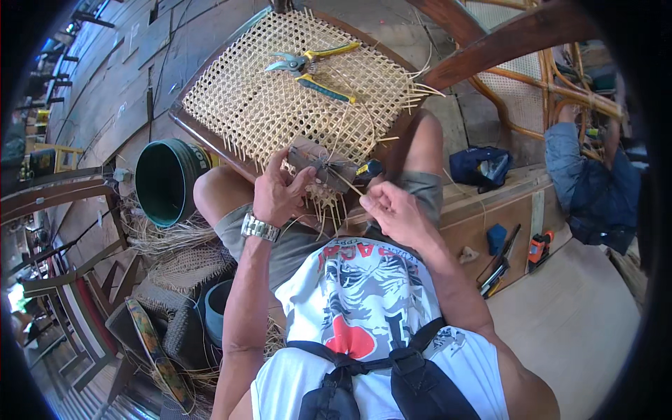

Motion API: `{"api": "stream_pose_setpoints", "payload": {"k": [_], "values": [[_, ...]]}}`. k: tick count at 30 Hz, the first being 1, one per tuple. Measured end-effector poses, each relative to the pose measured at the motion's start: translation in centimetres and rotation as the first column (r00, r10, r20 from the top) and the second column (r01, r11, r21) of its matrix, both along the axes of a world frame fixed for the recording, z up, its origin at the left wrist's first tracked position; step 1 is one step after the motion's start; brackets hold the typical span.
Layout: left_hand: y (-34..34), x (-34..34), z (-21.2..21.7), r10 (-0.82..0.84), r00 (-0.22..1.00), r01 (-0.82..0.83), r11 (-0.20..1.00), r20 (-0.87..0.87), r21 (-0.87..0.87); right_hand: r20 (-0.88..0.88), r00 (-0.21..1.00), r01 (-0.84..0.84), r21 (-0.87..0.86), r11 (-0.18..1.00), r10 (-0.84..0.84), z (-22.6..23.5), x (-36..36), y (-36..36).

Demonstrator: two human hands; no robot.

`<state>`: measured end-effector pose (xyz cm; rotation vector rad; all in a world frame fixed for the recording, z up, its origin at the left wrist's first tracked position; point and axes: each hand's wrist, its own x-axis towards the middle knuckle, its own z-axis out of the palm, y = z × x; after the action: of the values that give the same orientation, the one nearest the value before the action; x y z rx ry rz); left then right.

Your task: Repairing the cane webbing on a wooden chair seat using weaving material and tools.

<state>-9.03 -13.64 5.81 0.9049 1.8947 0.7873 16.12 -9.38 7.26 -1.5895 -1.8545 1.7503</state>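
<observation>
1. Our left hand's grip is clamped on a brown rectangular block at the tan woven-cane seat's near edge.
2. Our right hand pinches a thin tan strand.
3. Weaving looks mostly done; pale loose ends remain untrimmed.

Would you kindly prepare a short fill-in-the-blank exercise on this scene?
The yellow-and-teal-handled metal pruning shears lie on the woven tan cane chair ____.
The thin tan cane strip is pinched in the ____ hand.
The silver metal wristwatch is on the ____ arm.

Missing words: seat; right; left.
</observation>
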Motion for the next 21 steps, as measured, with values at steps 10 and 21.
{"api": "stream_pose_setpoints", "payload": {"k": [10, 21], "values": [[-0.7, -0.7, 0.9, -0.006, 0.996, 0.007, 1.000, 0.091, -0.018, 0.754, 0.592, 0.157, 0.238, 0.958, -0.285, -3.4, 33.4, -10.5], [1.8, -1.0, 4.2, -0.541, 0.661, 0.689, 0.713, -0.520, 0.134, 0.779, 0.624, 0.132, -0.021, 0.991, -0.067, -10.7, 36.0, -15.3]]}}
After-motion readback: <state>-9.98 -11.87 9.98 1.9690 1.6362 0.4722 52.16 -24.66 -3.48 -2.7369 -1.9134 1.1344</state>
